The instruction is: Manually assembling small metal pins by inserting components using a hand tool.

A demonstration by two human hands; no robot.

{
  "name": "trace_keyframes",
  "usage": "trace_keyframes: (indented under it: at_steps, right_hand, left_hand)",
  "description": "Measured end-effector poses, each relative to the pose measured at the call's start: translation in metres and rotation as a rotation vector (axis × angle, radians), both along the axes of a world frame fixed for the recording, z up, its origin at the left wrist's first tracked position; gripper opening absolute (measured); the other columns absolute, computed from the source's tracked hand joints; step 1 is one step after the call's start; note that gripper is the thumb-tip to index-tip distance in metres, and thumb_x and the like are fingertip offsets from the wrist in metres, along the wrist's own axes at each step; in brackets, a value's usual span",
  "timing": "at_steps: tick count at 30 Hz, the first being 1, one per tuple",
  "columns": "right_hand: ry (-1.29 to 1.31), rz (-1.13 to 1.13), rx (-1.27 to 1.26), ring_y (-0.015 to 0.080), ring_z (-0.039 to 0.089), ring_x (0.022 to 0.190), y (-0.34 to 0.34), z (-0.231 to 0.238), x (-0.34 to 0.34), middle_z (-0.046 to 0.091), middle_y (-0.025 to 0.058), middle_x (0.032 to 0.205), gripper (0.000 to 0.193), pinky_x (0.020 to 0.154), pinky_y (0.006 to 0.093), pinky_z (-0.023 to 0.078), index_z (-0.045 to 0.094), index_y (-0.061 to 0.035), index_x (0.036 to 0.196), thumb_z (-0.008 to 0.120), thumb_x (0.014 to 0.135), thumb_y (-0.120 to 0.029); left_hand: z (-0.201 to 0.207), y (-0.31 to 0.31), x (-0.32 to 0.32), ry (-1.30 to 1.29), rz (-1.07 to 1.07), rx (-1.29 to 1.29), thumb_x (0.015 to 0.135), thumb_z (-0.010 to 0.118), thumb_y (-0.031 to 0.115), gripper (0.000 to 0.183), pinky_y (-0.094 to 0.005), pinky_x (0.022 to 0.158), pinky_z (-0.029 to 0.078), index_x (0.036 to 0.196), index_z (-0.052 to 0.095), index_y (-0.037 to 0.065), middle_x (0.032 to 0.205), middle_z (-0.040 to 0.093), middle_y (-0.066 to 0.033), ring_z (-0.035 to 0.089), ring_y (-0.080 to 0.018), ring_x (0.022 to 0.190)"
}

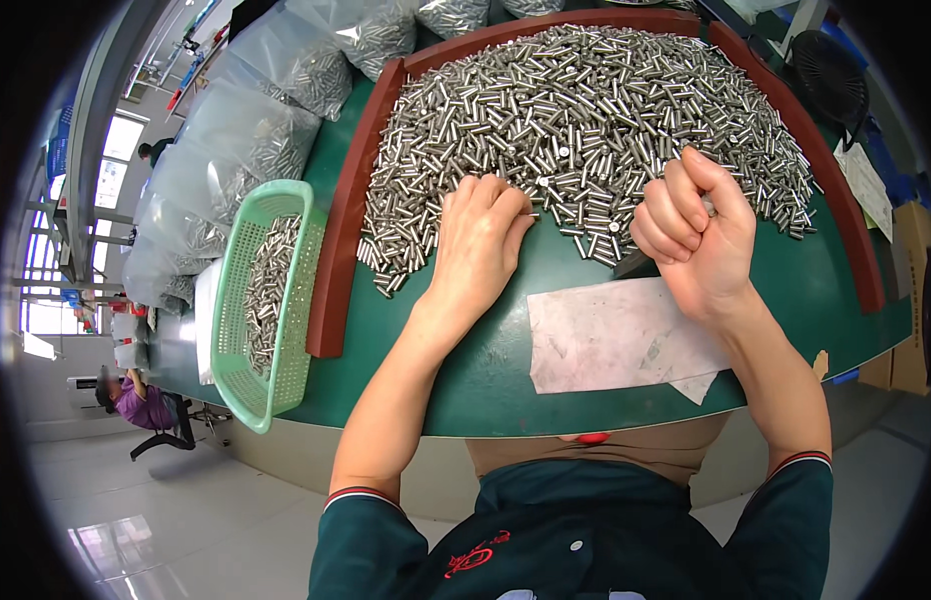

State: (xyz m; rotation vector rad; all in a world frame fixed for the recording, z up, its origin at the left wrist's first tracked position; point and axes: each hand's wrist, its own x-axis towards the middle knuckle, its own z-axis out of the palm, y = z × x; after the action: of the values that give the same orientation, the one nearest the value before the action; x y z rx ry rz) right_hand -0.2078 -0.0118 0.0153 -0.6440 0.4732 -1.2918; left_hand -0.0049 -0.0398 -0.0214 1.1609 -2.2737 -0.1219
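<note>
Think of the whole view as a clock: a big heap of shiny metal pins [576, 120] fills the top, from about eleven to two o'clock, on the green bench [466, 390], with red-brown wood strips [343, 240] around its back and sides. The left hand [478, 240] is close to the middle, toward twelve, at the near edge of the heap. Its fingers are bent and close together, and the end of a pin pokes out by the thumb, but I cannot tell if it is pinched. The right hand [701, 230], between two and three o'clock, is curled up in a fist above the bench, and a small grey bit peeks out that looks like a pin. A pale cloth [606, 340] lies just below it, past three. At nine o'clock a green basket [304, 290] has more pins in it, and clear bags of pins [226, 140] sit at ten. The step now looks like picking pins from the heap by hand. The next move seems to need a gentle pinch with the left, while the right keeps its fist tight so nothing drops.
</note>
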Motion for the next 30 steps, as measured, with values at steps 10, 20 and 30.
trace_keyframes:
  at_steps: [10,20,30]
  right_hand:
    - [-0.025,0.017,0.001,0.0066,0.017,0.036,0.000,-0.001,-0.001,0.023,-0.0032,0.040,0.042,0.035,0.0218,0.016,0.026,-0.0142,0.049,0.029,0.090,-0.024]
    - [-0.049,0.016,-0.043,0.0064,0.017,0.036,0.001,-0.001,-0.003,0.023,-0.0032,0.041,0.041,0.036,0.0217,0.016,0.027,-0.0134,0.050,0.030,0.090,-0.024]
    - [-0.017,-0.010,-0.076,0.0062,0.017,0.037,0.003,0.001,-0.003,0.024,-0.0025,0.041,0.042,0.036,0.0220,0.016,0.026,-0.0125,0.049,0.032,0.089,-0.022]
  left_hand:
    - [0.004,-0.004,-0.013,0.164,0.056,-0.095,0.065,0.067,0.006,0.014,-0.0339,0.069,0.036,0.077,0.060,0.006,0.080,0.053,-0.0046,0.048,-0.0226,0.077]
    - [-0.001,-0.012,-0.020,0.039,-0.033,-0.258,0.066,0.064,0.004,0.011,-0.0318,0.066,0.034,0.075,0.059,0.007,0.078,0.053,-0.0025,0.048,-0.0201,0.074]
    - [0.011,0.004,-0.011,0.837,0.092,0.511,0.079,0.058,0.007,0.008,-0.0181,0.059,0.040,0.082,0.058,0.000,0.074,0.057,0.0011,0.048,-0.0042,0.063]
